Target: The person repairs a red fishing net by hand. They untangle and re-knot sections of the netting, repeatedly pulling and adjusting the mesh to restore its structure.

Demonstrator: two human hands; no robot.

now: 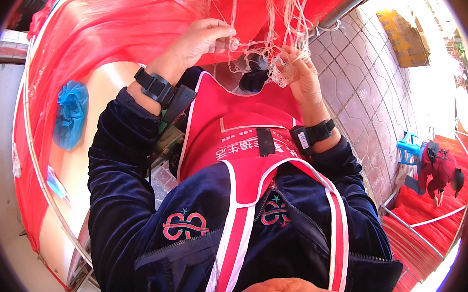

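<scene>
Between the fingers (219,31), pale netting (277,77)

Patterned paving (361,87) — harsh daylight at right — blue stool (408,148), brown cardboard box (404,38) on ground.

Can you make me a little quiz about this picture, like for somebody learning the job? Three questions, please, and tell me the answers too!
1. True or false: the crumpled blue plastic bag is on the left side of the picture.
2. What colour is the main part of the apron?
A) green
B) red
C) yellow
3. What are the left hand and right hand both touching?

Key:
1. True
2. B
3. Pale tangled strings
</scene>
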